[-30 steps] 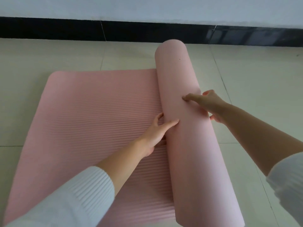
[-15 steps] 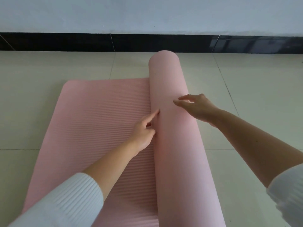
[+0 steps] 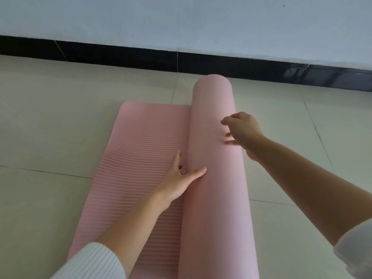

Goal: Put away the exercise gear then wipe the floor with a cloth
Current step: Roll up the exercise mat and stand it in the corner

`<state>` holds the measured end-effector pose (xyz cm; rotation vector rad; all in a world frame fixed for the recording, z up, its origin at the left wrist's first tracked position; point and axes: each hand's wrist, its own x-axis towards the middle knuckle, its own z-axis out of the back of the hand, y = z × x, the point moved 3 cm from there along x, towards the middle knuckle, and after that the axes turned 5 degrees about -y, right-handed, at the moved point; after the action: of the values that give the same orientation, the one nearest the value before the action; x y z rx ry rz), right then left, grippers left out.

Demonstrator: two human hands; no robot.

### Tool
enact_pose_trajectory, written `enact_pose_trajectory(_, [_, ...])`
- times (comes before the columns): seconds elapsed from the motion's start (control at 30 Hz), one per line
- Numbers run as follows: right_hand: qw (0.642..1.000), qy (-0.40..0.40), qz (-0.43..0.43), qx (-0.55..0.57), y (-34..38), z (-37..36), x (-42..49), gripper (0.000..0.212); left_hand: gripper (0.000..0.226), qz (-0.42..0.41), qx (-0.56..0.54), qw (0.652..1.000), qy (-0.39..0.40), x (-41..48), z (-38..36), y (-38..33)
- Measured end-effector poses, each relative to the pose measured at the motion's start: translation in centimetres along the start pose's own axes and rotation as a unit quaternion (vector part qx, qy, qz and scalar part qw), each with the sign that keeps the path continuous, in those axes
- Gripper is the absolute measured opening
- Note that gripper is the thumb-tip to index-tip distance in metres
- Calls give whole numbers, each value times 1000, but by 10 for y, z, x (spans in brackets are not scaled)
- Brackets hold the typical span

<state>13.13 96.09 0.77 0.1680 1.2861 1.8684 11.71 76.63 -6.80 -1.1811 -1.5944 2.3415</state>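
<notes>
A pink exercise mat lies on the tiled floor, partly rolled. Its thick roll [image 3: 213,178] runs from near me toward the wall; the ribbed flat part [image 3: 141,168] stretches to the left of it. My left hand [image 3: 181,180] rests flat at the seam where the roll meets the flat part, fingers spread, thumb against the roll. Over the roll's right upper side hovers my right hand [image 3: 241,131], with its fingers curled loosely and its fingertips at the surface. Neither hand grips anything.
Pale floor tiles [image 3: 50,127] surround the mat on both sides. A black skirting strip [image 3: 120,55] and a white wall [image 3: 181,21] stand just beyond the roll's far end. No cloth is in view.
The roll has advanced to the left, so the flat part is narrower. My left hand now lies flat with its thumb on the roll; my right hand has lifted slightly.
</notes>
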Motion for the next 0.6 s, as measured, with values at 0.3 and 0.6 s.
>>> enact_pose_trajectory(0.3, [980,44,90,-170,30,-56,-27,34,41,-92,-17,993,-69,1,52,-7])
enact_pose_trajectory(0.6, [988,110,110,-20,78,-113,-39,30,88,-25,-16,998,-60,-6,108,18])
